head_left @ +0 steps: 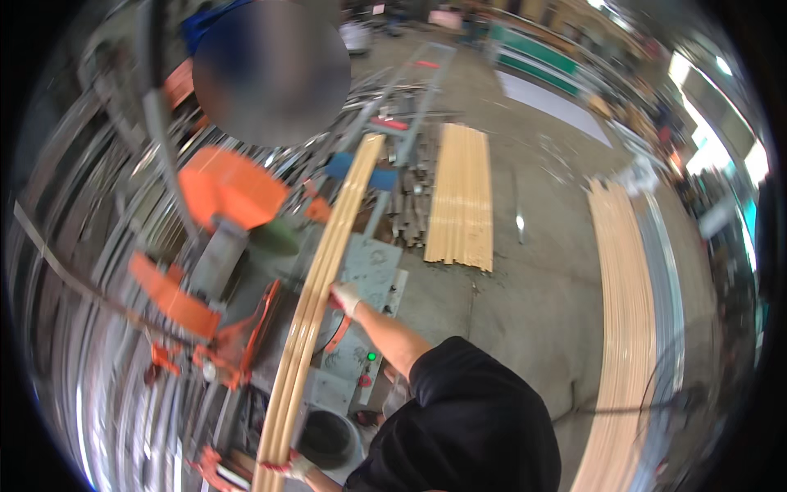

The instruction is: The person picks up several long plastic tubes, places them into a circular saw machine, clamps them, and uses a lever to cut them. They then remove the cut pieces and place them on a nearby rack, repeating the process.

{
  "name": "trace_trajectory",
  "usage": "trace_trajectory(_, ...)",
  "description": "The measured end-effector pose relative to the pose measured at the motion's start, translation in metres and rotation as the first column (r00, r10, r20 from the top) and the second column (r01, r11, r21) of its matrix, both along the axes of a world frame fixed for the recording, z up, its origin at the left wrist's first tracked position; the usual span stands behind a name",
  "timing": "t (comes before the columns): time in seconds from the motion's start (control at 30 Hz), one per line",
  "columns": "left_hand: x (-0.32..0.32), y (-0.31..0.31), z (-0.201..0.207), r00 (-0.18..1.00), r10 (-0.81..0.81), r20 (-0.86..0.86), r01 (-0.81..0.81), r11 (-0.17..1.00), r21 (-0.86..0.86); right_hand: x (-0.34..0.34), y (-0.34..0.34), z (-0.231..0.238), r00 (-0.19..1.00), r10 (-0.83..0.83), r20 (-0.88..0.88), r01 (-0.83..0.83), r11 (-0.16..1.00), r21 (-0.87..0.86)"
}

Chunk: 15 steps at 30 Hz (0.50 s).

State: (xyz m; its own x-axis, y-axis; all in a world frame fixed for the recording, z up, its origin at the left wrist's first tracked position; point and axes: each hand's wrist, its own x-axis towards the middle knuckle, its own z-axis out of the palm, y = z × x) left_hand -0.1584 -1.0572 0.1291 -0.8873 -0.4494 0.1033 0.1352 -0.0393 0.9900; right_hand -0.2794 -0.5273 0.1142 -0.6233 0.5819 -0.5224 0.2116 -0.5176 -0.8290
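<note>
Long tan ribbed profile strips [320,262], held together as a narrow bundle, run from the lower edge up toward the blue rest. My right hand [346,298], in a white glove with red on the palm side, grips the bundle's right edge near its middle. Lower down, my left hand [297,466], gloved alike, is closed around the strips near the bottom edge; part of its fingers is hidden. Beneath the bundle lies a grey machine table [369,262]. Left of it stand the orange guards [229,189] of what looks like a cutting machine.
A stack of tan strips [461,197] lies on the floor ahead, beside short offcuts [414,193]. Farther right is another long tan stack [627,328]. A dark bucket [326,439] stands near my legs. Metal lengths [106,361] crowd the left. A blurred round patch hides the upper left.
</note>
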Motion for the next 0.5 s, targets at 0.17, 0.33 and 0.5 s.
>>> trace_trajectory(0.17,0.027,0.009,0.016,0.999,0.037,0.007,-0.033,0.77,0.637,0.008,0.005,-0.04,0.913,0.09,-0.397,-0.163,0.975,-0.154)
trace_trajectory(0.33,-0.069,0.066,0.024,0.926,0.185,0.329,-0.371,0.281,0.885,-0.012,0.114,-0.046,0.934,0.149,-0.325,-0.232,0.945,-0.233)
trace_trajectory(0.5,-0.091,0.065,-0.01,0.912,0.34,0.228,-0.3,0.176,0.937,-0.057,0.086,-0.041,0.923,0.364,-0.128,-0.374,0.925,-0.067)
